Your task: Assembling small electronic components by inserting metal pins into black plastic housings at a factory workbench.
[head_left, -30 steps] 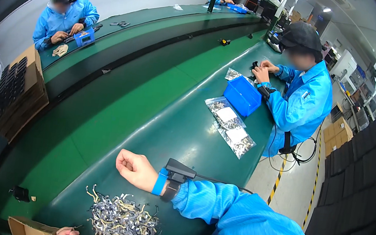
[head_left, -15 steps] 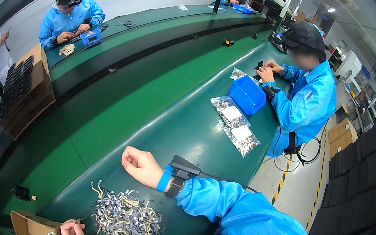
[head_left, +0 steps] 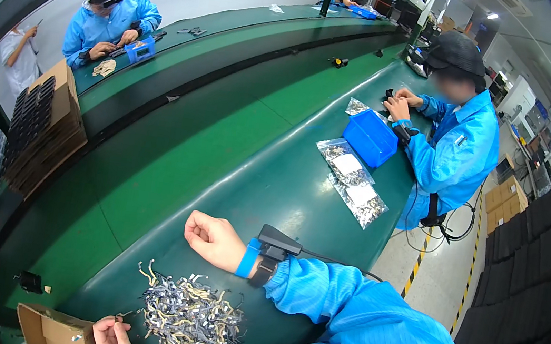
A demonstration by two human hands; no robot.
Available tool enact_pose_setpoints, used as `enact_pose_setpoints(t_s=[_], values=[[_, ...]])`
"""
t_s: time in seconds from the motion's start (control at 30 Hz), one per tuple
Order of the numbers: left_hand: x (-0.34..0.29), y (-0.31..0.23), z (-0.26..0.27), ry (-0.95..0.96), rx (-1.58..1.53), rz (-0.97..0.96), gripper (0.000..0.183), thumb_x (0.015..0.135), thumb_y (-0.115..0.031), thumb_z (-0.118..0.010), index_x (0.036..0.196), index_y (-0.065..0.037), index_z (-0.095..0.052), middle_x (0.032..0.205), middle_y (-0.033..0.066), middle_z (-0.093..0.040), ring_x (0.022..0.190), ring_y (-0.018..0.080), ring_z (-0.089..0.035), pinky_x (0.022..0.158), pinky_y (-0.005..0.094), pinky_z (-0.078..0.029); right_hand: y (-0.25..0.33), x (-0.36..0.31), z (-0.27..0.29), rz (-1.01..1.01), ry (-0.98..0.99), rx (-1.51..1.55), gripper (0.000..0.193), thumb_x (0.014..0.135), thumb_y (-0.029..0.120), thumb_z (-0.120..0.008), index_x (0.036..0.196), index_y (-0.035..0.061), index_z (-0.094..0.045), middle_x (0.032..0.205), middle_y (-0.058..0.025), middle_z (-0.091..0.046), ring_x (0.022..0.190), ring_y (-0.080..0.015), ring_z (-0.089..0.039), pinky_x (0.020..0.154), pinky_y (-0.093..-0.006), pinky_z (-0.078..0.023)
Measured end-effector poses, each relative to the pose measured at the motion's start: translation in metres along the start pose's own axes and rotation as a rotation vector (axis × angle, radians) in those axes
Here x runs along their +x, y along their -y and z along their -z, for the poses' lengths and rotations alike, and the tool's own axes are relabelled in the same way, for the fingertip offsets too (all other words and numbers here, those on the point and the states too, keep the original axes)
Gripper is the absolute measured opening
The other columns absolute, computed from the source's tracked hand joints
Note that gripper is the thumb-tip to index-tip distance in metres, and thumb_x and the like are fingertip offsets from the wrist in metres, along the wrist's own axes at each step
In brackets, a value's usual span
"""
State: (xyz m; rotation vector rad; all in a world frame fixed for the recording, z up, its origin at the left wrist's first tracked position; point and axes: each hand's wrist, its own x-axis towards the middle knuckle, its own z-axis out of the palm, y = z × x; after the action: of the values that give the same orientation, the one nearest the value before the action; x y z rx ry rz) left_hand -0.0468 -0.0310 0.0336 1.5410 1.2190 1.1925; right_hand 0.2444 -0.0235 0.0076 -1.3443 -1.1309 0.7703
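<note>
A heap of short wire leads [head_left: 190,317], grey-blue and cream with small white connector ends, lies on the green tabletop. Just left of it, at the lower edge, my left hand [head_left: 113,340] pinches one thin short wire lead [head_left: 124,314] between thumb and finger. An open cardboard box [head_left: 46,330] with a few small white bits inside stands beside that hand. Beyond the heap, my right hand [head_left: 214,240] rests on the table in a loose fist, with nothing seen in it. A blue band and a black device on a cable sit on its wrist.
Farther along the table lie clear bags of small parts [head_left: 351,175] and a blue bin [head_left: 370,138], near a co-worker [head_left: 458,133] in blue. Another co-worker [head_left: 107,24] sits across the green gap. Stacked cardboard and black trays [head_left: 48,128] stand at left.
The whole view has shifted slightly. My left hand has turned a little, and the wire lead shows more clearly at its fingertips. My right hand keeps its curled pose on the table.
</note>
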Motion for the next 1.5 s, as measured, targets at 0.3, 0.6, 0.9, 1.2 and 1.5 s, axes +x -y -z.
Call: enact_pose_setpoints(t_s=[0.3,0.6,0.9,1.2,1.5], values=[[0.0,0.005,0.003,-0.011,-0.028,0.001,0.008,0.093,-0.005,-0.057,0.1,-0.001,-0.058,0.093,0.0089,-0.064,0.082,0.0143,-0.06,0.08,0.0256,-0.047,0.0,0.002,-0.001,0.02,0.026,-0.009,0.007,0.089,0.006,-0.058,0.086,0.0019,-0.053,0.066,0.0024,-0.052,0.06,-0.0033,-0.047,0.053,-0.023,-0.04],[-0.001,0.0,-0.002,0.028,-0.113,-0.009,0.006,0.089,0.002,-0.059,0.095,-0.002,-0.059,0.089,0.0024,-0.061,0.078,0.0081,-0.058,0.071,0.0208,-0.047,-0.015,-0.003,0.0,0.032,-0.041,-0.046,0.005,0.087,0.007,-0.059,0.084,0.0045,-0.057,0.066,0.0021,-0.055,0.062,-0.0025,-0.051,0.056,-0.022,-0.043],[0.0,0.014,0.0,-0.002,-0.125,-0.04,0.008,0.082,0.008,-0.061,0.086,0.003,-0.057,0.088,0.0084,-0.062,0.073,0.0107,-0.06,0.065,0.0225,-0.048,-0.017,-0.001,0.0,-0.006,-0.019,0.055,0.007,0.088,0.004,-0.059,0.082,0.0029,-0.055,0.067,0.0062,-0.051,0.06,0.0009,-0.043,0.052,-0.0186,-0.035],[0.004,0.014,0.0,0.008,-0.173,-0.049,0.007,0.083,0.008,-0.061,0.087,0.002,-0.058,0.089,0.0068,-0.063,0.074,0.0098,-0.06,0.069,0.0227,-0.048,-0.011,0.002,0.003,-0.036,0.033,0.101,0.004,0.088,-0.001,-0.054,0.086,0.0023,-0.053,0.077,0.0028,-0.055,0.069,-0.0029,-0.049,0.061,-0.0186,-0.041],[-0.003,0.024,0.004,0.017,-0.208,-0.057,0.009,0.084,0.001,-0.065,0.091,0.002,-0.06,0.089,0.0045,-0.065,0.078,0.0082,-0.061,0.074,0.0226,-0.049,-0.018,0.0,0.003,0.003,0.012,0.107,0.006,0.086,-0.003,-0.054,0.084,0.0021,-0.054,0.075,0.0033,-0.055,0.068,-0.0022,-0.05,0.061,-0.0182,-0.042]])
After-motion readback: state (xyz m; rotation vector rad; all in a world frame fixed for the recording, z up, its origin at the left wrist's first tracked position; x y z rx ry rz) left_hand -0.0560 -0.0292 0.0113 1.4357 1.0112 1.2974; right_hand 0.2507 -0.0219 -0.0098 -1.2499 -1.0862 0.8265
